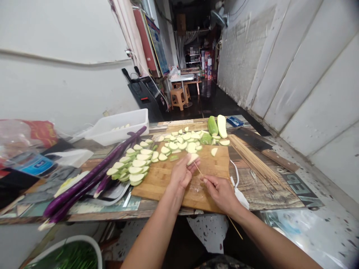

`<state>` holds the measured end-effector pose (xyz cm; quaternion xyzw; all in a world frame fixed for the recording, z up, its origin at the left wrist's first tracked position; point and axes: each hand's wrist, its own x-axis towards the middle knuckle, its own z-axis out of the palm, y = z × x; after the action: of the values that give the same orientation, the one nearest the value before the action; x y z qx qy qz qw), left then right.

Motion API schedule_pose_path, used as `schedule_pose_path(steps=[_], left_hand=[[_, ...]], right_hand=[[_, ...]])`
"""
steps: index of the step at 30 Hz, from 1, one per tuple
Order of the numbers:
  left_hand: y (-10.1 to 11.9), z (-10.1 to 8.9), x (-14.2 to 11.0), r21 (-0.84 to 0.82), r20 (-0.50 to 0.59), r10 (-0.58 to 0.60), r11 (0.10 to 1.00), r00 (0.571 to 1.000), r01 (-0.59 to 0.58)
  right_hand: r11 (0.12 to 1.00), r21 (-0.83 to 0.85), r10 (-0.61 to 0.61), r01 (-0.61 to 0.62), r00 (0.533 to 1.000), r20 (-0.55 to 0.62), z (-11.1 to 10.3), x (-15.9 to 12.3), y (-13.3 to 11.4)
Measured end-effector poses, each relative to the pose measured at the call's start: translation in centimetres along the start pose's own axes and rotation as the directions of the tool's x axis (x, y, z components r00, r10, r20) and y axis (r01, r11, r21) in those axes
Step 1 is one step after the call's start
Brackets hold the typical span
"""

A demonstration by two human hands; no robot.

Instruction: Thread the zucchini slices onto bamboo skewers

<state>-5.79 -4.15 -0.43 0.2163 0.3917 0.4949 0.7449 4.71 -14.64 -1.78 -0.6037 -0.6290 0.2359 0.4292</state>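
White walls (280,56) flank a dark floor (206,98) beyond the wood-patterned counter (255,200). Above the cutting board (157,183), by the counter's near edge, the left hand (182,171) pinches a pale slice (192,159) between its fingers; the right hand (221,191) pinches a thin skewer (198,169), its upper end at the slice. Loose skewers (252,160) lie toward the counter's right edge.

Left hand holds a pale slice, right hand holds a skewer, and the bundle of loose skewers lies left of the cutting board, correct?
Not quite: the bundle of loose skewers lies right of the cutting board, as the head view shows. The left hand does hold a pale slice, and the right hand a skewer.
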Motion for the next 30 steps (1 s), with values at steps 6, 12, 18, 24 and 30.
schedule_pose_path(steps=[6,12,18,24,30], left_hand=[[0.0,-0.1,0.0,0.018,0.004,-0.011,1.0,1.0,0.01],[0.1,-0.2,0.0,0.01,-0.001,-0.009,1.0,1.0,0.009],[0.1,-0.4,-0.1,0.003,0.046,-0.026,1.0,0.999,0.026],[0.7,-0.7,-0.7,0.003,0.172,-0.11,0.994,0.979,0.111],[0.8,0.0,-2.0,-0.02,0.281,0.077,0.997,0.957,-0.075]], right_hand=[[1.0,0.011,0.012,-0.012,1.0,-0.01,0.2,0.3,0.1],[0.999,0.029,0.025,-0.024,1.0,-0.006,0.3,0.9,-0.1],[0.998,0.054,0.033,-0.031,0.999,-0.029,0.3,1.0,-0.1],[0.941,0.318,0.116,-0.114,0.993,0.012,-0.3,1.2,-0.4],[0.293,0.833,0.055,-0.47,0.878,0.476,-2.2,0.8,0.0]])
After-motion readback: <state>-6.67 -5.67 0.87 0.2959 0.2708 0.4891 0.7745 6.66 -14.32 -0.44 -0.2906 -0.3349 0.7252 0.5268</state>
